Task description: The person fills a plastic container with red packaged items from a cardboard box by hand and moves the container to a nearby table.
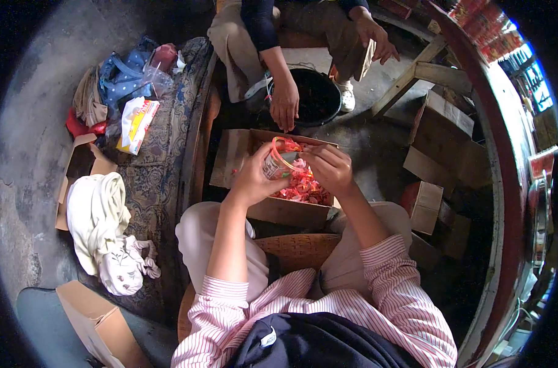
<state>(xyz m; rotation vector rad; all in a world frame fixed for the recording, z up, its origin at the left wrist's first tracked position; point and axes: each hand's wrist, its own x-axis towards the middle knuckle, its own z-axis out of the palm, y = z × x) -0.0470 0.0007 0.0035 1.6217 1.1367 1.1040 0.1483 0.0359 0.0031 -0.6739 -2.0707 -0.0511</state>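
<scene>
My left hand (252, 181) grips a clear plastic cup (275, 166) with printing on its side and a red rim, tilted above an open cardboard box (286, 212). Many small pieces in red wrappers (306, 189) fill the box. At the cup's rim, my right hand (329, 168) has its fingers bent close together. Whether those fingertips pinch the rim or a small item is hidden.
Across the box sits another person, one hand (286, 103) beside a black bucket (316, 96). A patterned couch (154, 184) on the left bears cloths (97, 216) and a tissue pack (138, 125). Cardboard boxes (438, 122) and a wooden trestle (412, 76) stand right.
</scene>
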